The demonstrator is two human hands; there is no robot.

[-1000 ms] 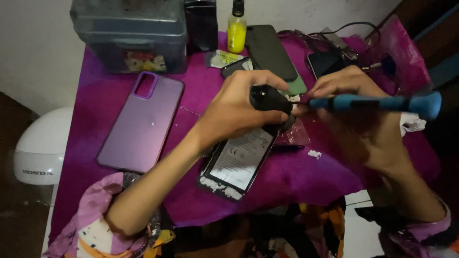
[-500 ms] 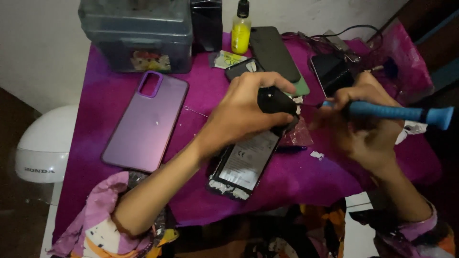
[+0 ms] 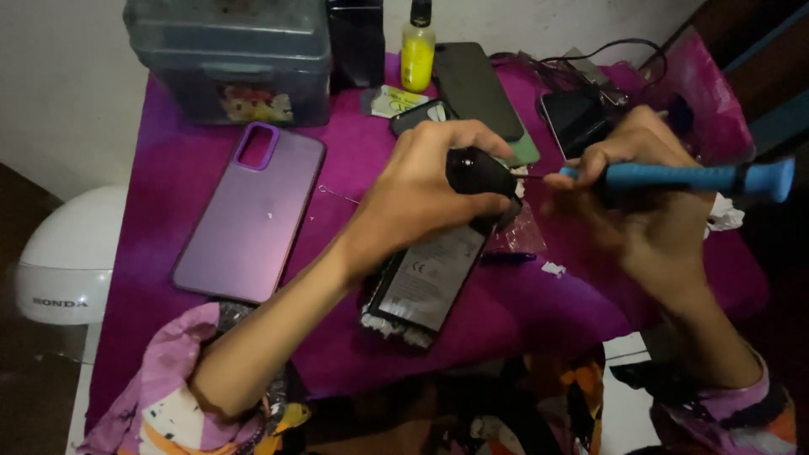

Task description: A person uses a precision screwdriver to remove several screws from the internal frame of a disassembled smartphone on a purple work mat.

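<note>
Blue screwdriver [image 3: 674, 177] near table's right edge

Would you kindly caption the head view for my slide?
Left hand grips a black part over an opened phone; right hand holds a blue screwdriver.

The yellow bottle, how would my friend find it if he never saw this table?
Start at the purple cloth over the table and look along its far edge. Right of the grey box and a dark upright object stands the bottle. It is the only yellow thing there, small, with a dark cap.
</note>
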